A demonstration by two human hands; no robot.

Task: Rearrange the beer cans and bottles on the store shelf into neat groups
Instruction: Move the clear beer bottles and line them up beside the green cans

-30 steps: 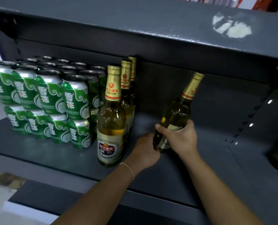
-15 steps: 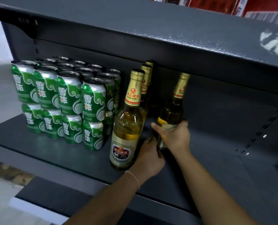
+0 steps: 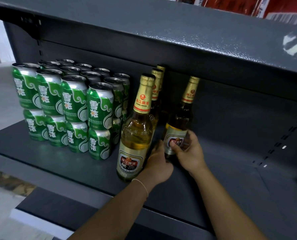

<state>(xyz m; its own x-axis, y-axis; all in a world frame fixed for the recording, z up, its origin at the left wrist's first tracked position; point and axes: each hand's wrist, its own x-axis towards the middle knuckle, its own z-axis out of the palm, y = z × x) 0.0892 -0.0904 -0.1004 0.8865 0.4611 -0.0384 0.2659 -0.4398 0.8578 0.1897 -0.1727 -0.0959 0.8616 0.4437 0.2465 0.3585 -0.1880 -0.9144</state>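
Observation:
Green beer cans (image 3: pixel 71 108) stand in a two-layer block at the left of the dark shelf (image 3: pixel 61 163). To their right is a front-to-back row of three gold-capped beer bottles; the front bottle (image 3: pixel 135 135) is nearest me. A fourth bottle (image 3: pixel 178 122) stands upright just right of that row. My right hand (image 3: pixel 189 151) grips its lower body around the label. My left hand (image 3: pixel 159 163) sits low between the front bottle and the held bottle, fingers against the held bottle's base; its grip is hidden.
The shelf board above (image 3: pixel 178 37) overhangs close over the bottle caps. Bare shelf floor (image 3: pixel 230 179) stretches to the right, up to a slotted upright (image 3: pixel 274 149). Red packaging (image 3: pixel 248 6) shows on the upper shelf.
The held bottle has gone from tilted right to upright and moved left, closer to the bottle row. Both hands moved with it.

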